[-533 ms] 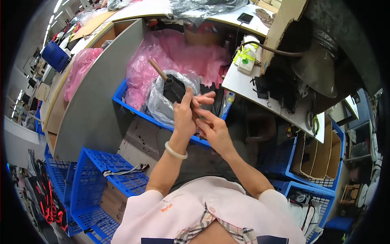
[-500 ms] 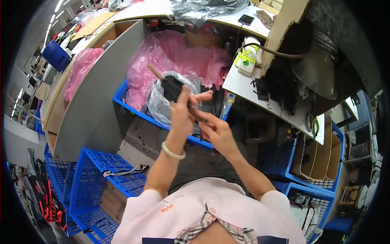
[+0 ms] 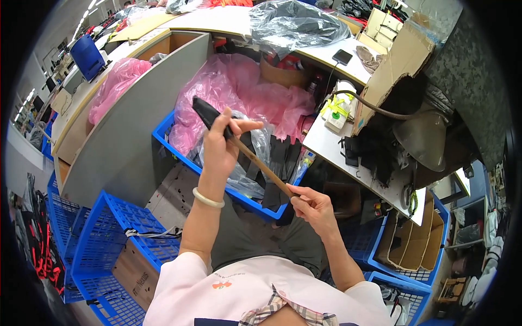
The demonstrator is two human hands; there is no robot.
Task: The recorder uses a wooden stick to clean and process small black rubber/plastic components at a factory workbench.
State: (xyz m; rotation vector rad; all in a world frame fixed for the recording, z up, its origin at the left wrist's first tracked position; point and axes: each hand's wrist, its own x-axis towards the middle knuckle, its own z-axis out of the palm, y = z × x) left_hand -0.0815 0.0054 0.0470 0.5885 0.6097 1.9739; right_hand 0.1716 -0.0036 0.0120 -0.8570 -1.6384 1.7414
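A thin wooden stick (image 3: 263,168) slants across the middle of the view, from my left hand down to my right. At its far end sits a narrow black fabric piece (image 3: 204,112), apparently a sleeve around the stick. My left hand (image 3: 220,145) closes on this fabric at the stick, with some fingers stretched out. With fingers and thumb pinched, my right hand (image 3: 314,209) grips the stick's near end. Below the hands, a blue crate (image 3: 187,159) holds clear plastic and several black fabric strips (image 3: 278,157).
Pink plastic sheeting (image 3: 239,76) bulges behind the crate. A grey partition (image 3: 130,119) stands at left, and blue baskets (image 3: 100,255) sit below it. On the right, a white table (image 3: 326,144) carries a lamp (image 3: 418,138) and black scraps. A cardboard-divided crate (image 3: 418,239) stands at lower right.
My right hand has moved down and right, away from my left, with the stick's near end. The stick's far end no longer pokes out beyond the black fabric. My view has shifted slightly.
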